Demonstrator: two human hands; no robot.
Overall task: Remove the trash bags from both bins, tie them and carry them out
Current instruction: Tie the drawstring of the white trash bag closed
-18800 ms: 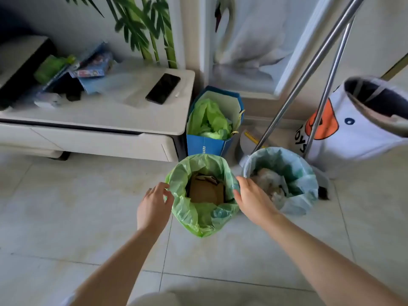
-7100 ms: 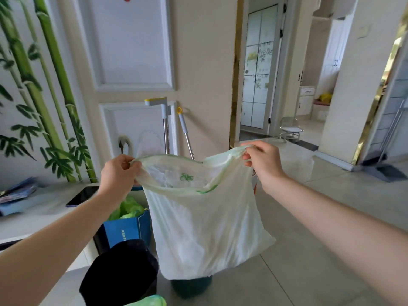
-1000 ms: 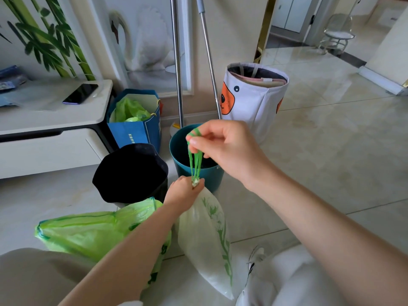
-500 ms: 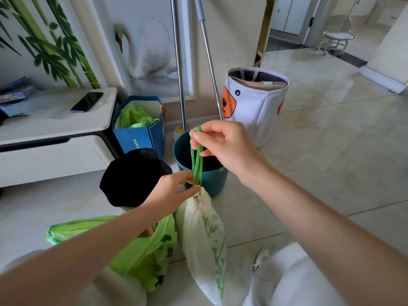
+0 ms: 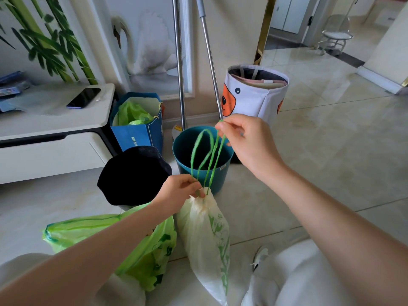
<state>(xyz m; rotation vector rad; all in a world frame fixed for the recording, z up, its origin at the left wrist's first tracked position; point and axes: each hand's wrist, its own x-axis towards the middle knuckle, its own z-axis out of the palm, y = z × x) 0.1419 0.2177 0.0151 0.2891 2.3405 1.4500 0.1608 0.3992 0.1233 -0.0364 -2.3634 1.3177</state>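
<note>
White trash bag hangs lengthwise, neck up, left hand apparently pinching it; right hand pinches green drawstrings.

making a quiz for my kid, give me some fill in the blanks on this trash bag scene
1. The right hand pinches the green ____ of the white trash bag.
2. The left hand grips that bag's gathered ____.
3. The phone lies on the white ____.
4. The teal bin has ____ liner.

Missing: drawstring; neck; cabinet; no

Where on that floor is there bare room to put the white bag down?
Bare tiles lie right of the teal bin and the bear-print basket. It is crowded left: black bin, green bag, blue paper bag.
</note>
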